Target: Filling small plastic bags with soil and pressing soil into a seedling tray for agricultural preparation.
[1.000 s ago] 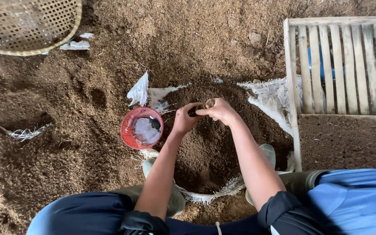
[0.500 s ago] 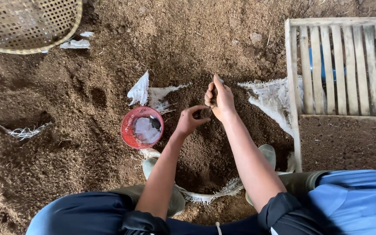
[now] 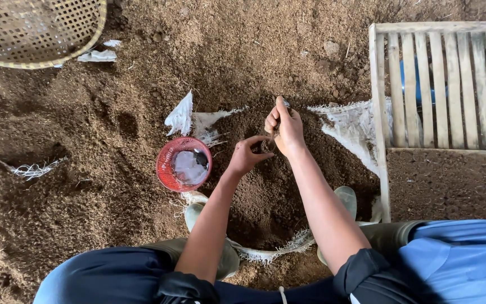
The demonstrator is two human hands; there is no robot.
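I crouch over a dark pile of soil [image 3: 277, 191] heaped on a torn white woven sack [image 3: 355, 126]. My left hand [image 3: 248, 156] hovers just above the pile, its fingers curled into a ring around a dark bit of soil. My right hand [image 3: 286, 128] is raised beside it, a little farther away. Its fingers are pinched together on something small that I cannot make out. The two hands almost touch. A small red mesh basket [image 3: 167, 169] with crumpled clear plastic inside sits on the ground left of my left hand.
A slatted wooden crate [image 3: 440, 84] lies at the right, with something blue under it. A round woven bamboo tray [image 3: 35, 28] is at the top left. Pale green boots [image 3: 349, 198] stand at the pile's near edge. Loose brown husk-like soil covers the ground.
My right hand has lifted away from the left and moved farther up the pile. The left hand stayed low with its fingers curled. The basket and the crate have not moved.
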